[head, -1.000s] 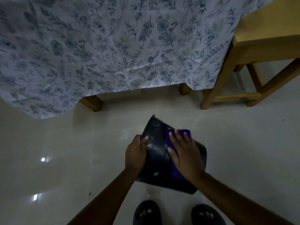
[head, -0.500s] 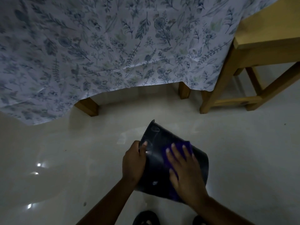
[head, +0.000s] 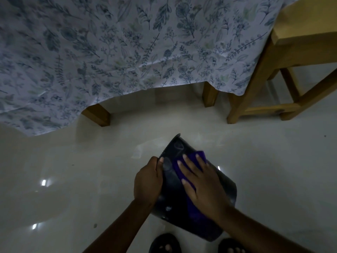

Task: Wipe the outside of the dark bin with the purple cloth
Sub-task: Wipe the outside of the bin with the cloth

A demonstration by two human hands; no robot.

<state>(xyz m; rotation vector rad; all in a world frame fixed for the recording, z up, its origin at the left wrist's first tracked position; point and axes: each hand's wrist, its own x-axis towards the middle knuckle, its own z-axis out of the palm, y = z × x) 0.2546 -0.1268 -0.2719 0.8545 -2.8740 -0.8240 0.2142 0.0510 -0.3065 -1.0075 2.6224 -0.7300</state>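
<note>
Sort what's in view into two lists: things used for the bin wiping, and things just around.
In use: dark bin; purple cloth; left hand gripping the bin; right hand pressing the cloth.

Just around: floral tablecloth; wooden chair; slippers.

Head camera looks steeply down, close above the floor (head: 91,179).

Floor (head: 73,179): pale, glossy tile, dimly lit, with small bright light reflections at the left. Tablecloth (head: 127,52): white with blue-grey leaf print, hanging low over a counter; two wooden legs (head: 96,115) show beneath its hem. Wooden chair (head: 284,57): light yellow-brown, at the right, just beside the cloth's edge.
</note>
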